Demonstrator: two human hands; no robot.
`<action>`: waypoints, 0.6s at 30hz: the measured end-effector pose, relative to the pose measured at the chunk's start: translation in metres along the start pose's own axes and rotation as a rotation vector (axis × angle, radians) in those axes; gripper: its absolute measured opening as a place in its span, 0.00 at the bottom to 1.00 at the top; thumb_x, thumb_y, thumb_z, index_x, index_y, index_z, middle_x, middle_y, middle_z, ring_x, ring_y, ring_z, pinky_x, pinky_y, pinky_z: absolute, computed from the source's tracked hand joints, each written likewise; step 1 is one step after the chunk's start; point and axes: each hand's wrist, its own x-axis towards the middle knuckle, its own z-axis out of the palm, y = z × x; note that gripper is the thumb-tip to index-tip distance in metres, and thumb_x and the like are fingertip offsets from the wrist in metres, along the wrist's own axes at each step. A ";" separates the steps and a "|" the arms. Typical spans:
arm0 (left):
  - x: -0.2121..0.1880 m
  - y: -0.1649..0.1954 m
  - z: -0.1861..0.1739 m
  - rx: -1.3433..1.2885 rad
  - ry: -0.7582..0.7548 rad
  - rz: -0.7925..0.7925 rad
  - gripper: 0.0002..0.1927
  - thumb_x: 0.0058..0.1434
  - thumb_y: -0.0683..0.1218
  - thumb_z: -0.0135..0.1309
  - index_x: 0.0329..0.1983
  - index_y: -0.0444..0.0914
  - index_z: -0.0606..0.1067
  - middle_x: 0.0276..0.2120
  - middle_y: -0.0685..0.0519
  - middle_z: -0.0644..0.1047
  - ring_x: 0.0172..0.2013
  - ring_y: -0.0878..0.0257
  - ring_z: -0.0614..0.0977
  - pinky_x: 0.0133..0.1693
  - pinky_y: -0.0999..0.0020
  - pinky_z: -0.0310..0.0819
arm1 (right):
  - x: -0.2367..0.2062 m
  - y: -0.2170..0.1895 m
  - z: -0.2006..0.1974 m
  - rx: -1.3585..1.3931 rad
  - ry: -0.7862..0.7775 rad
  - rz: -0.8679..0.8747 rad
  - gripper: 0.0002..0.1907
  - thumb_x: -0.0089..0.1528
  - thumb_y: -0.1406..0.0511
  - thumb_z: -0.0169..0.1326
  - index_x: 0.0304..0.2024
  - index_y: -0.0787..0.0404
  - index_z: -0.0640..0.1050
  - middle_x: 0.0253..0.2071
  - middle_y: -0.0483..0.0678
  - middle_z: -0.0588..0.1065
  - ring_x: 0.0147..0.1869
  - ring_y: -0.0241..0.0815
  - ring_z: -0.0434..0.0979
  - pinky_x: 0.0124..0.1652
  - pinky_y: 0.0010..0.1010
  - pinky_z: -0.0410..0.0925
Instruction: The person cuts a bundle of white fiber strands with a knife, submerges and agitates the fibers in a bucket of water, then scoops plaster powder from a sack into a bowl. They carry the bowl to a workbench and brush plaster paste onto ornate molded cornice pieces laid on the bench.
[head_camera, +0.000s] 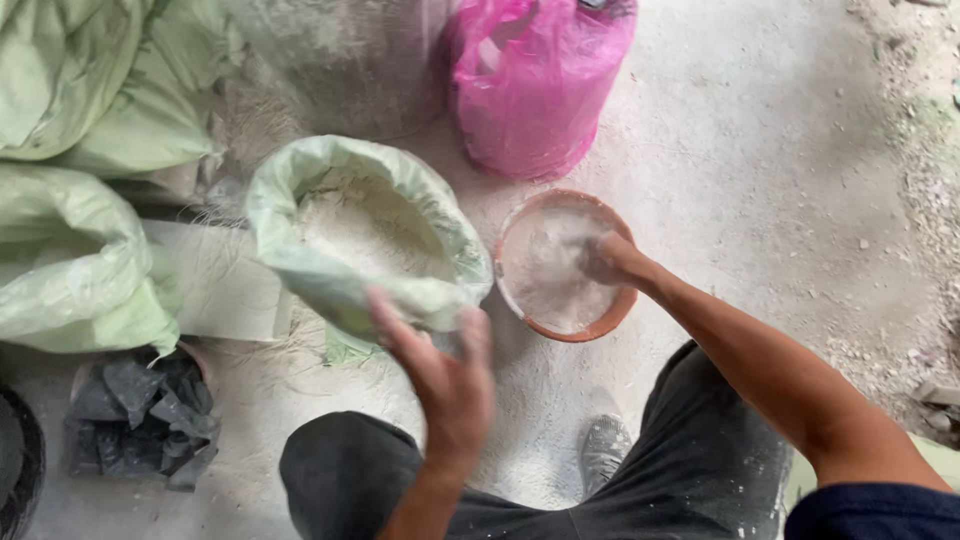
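Nearest the camera, the left hand (440, 375) hangs raised at 6 o'clock, motion-blurred, fingers spread loosely and holding nothing — its fingertips lie just over the near rim of an open pale green woven sack (350, 235) filled with white powder. At 3 o'clock from the sack, just beside it, sits a round orange bowl (520, 305) on the dusty concrete floor (780, 200), also holding white powder. Right hand (612, 260) is down inside the bowl at its right rim, fingers curled into the powder; whether it pinches any cannot be told. A bright pink plastic bag (535, 85) stands at 12 o'clock from the bowl, near it. More pale green sacks (70, 210) lie at 9 o'clock. At 7 o'clock — a container of dark grey broken pieces (145, 415). Black trousers (700, 470) and a dusty shoe (603, 450) occupy the bottom edge.
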 end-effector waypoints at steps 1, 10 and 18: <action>-0.023 0.002 0.007 0.233 -0.104 0.277 0.45 0.67 0.44 0.56 0.79 0.30 0.44 0.76 0.30 0.50 0.75 0.39 0.54 0.70 0.43 0.51 | 0.001 0.002 -0.007 -0.027 -0.037 -0.015 0.13 0.62 0.57 0.58 0.42 0.58 0.85 0.36 0.53 0.82 0.35 0.46 0.82 0.37 0.39 0.74; 0.036 -0.118 0.103 0.652 -0.106 0.174 0.30 0.60 0.53 0.56 0.58 0.27 0.72 0.49 0.32 0.78 0.50 0.37 0.78 0.52 0.46 0.71 | -0.032 0.028 -0.065 -0.018 -0.122 0.409 0.27 0.59 0.50 0.61 0.47 0.67 0.77 0.35 0.62 0.81 0.35 0.54 0.85 0.38 0.46 0.78; 0.073 -0.134 0.146 0.906 -0.289 -0.195 0.15 0.62 0.47 0.49 0.41 0.29 0.76 0.41 0.31 0.79 0.47 0.34 0.79 0.51 0.45 0.70 | -0.060 0.032 -0.009 0.165 0.199 0.340 0.18 0.60 0.58 0.56 0.40 0.68 0.78 0.38 0.64 0.79 0.44 0.63 0.81 0.46 0.49 0.72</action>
